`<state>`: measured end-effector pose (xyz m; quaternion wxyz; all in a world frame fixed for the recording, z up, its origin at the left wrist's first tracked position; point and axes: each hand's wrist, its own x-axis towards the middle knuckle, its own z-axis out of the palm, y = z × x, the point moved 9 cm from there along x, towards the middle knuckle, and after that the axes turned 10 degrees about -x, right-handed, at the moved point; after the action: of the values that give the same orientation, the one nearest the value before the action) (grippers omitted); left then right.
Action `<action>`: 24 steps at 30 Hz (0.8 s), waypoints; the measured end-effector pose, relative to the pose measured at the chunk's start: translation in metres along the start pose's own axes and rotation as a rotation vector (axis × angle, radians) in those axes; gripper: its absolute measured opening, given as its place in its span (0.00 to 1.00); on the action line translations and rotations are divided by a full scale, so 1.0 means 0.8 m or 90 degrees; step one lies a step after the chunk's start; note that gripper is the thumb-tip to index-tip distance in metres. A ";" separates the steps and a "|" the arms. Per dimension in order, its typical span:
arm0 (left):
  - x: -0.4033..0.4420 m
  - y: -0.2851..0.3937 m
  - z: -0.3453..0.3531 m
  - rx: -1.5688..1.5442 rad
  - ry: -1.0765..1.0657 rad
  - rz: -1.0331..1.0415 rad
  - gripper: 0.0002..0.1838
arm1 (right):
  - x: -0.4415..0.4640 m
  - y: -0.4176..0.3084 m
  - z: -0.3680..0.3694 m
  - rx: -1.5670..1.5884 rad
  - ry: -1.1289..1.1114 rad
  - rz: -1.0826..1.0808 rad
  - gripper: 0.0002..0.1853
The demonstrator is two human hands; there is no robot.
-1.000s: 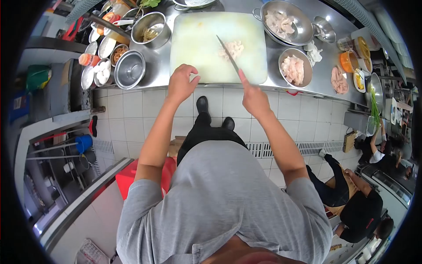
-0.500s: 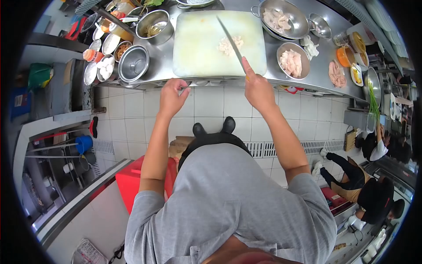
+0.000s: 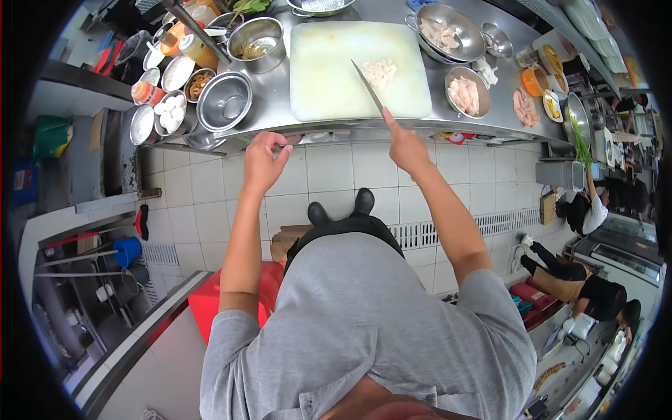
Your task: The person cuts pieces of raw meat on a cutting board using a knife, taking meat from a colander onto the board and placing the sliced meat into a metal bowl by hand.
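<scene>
My right hand (image 3: pixel 409 150) is closed round the handle of a long knife (image 3: pixel 367 86), with the forefinger stretched along it. The blade points up and left over a pale cutting board (image 3: pixel 322 77), its tip left of a small heap of chopped pale meat (image 3: pixel 380 73). My left hand (image 3: pixel 264 164) hangs off the counter's front edge, below and left of the board, fingers curled toward the thumb; whether it pinches anything is too small to tell. Right of the board stands a metal bowl of pale meat pieces (image 3: pixel 464 96).
An empty steel bowl (image 3: pixel 225 102) and a pot (image 3: pixel 257 45) stand left of the board. A colander of meat (image 3: pixel 458 24) is at the back right. A red container (image 3: pixel 207 294) is behind my left arm. Another person (image 3: pixel 595 290) is at the lower right.
My left hand has moved back and left, away from the board. The knife has swung, and its tip is now lower than half a second ago. The person at the lower right has shifted.
</scene>
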<state>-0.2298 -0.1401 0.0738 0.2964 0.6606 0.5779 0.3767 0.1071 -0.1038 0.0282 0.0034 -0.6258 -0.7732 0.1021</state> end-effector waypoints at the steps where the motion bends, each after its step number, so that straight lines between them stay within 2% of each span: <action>1: -0.001 -0.002 -0.002 -0.006 -0.007 0.010 0.10 | -0.003 0.003 -0.004 0.002 0.035 -0.008 0.44; 3: 0.006 -0.011 -0.008 -0.011 -0.001 0.022 0.10 | -0.001 0.002 -0.027 0.001 0.105 -0.038 0.45; 6: 0.001 -0.023 -0.002 -0.018 -0.014 0.013 0.10 | -0.023 -0.020 -0.094 0.107 0.195 0.032 0.44; 7: 0.003 -0.024 0.000 -0.020 -0.018 0.010 0.10 | -0.026 -0.017 -0.091 0.109 0.227 0.032 0.42; 9: 0.001 -0.023 0.003 -0.026 -0.033 0.010 0.10 | -0.012 0.012 0.000 0.030 0.090 0.041 0.41; 10: 0.002 -0.020 0.005 -0.031 -0.036 0.017 0.10 | -0.005 0.019 0.017 -0.009 0.026 0.043 0.40; 13: 0.018 -0.017 0.004 -0.034 -0.014 0.012 0.10 | -0.004 0.025 -0.032 0.037 0.087 0.010 0.42; 16: 0.030 -0.010 0.012 -0.011 -0.018 -0.008 0.10 | -0.011 0.036 -0.105 0.111 0.149 0.091 0.41; 20: 0.053 0.007 0.039 -0.018 -0.021 -0.020 0.10 | -0.002 0.072 -0.127 0.189 0.188 0.095 0.40; 23: 0.079 0.023 0.068 -0.018 -0.029 -0.029 0.11 | 0.036 0.114 -0.015 -0.005 -0.008 0.081 0.41; 24: 0.087 0.030 0.079 -0.022 -0.034 -0.032 0.11 | 0.032 0.118 -0.012 0.025 -0.019 0.079 0.42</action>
<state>-0.1604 -0.0725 0.0703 0.3326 0.6503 0.5797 0.3611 0.1944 -0.0593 0.0194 -0.0023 -0.6709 -0.7306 0.1266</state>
